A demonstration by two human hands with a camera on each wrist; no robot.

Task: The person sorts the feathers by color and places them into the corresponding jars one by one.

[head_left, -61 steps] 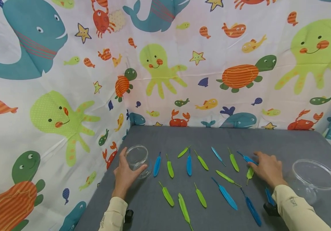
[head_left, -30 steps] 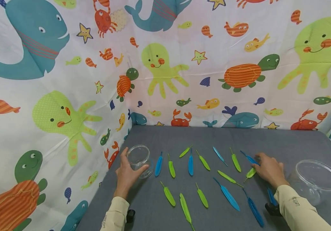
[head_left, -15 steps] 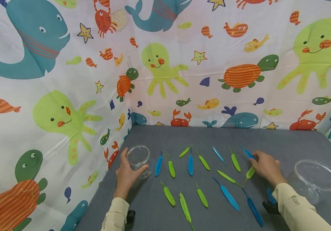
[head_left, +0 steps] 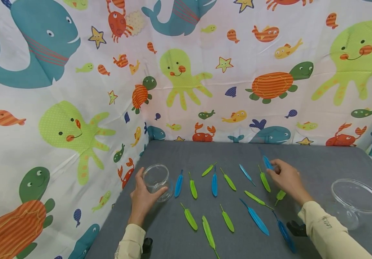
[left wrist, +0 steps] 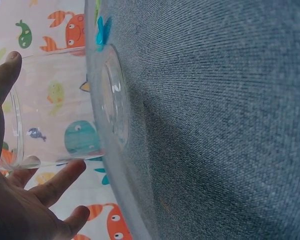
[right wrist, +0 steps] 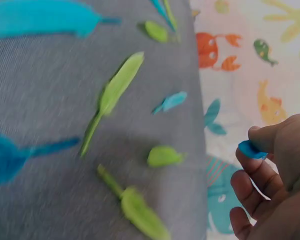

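My left hand (head_left: pixel 145 201) holds a clear cup (head_left: pixel 156 176) at the table's left, thumb on one side and fingers on the other. In the left wrist view the cup (left wrist: pixel 55 107) lies between thumb and fingers, its base at the grey cloth. My right hand (head_left: pixel 287 181) pinches a blue feather (head_left: pixel 267 163) between thumb and forefinger, above the back right of the table. Only a short piece of that feather (right wrist: pixel 251 150) shows in the right wrist view. Below the hand lie a green feather (head_left: pixel 263 181) and another green feather (head_left: pixel 281 195).
Several green and blue feathers lie spread over the grey table (head_left: pixel 237 154), among them a long blue feather (head_left: pixel 257 220) and a green feather (head_left: pixel 207 232). A wide clear bowl (head_left: pixel 348 217) stands at the right beside the right sleeve. Sea-animal curtains (head_left: pixel 202 46) hang behind and at left.
My right hand has picked up the blue feather at the back right and carried it up and to the left. The left hand stays at the cup.
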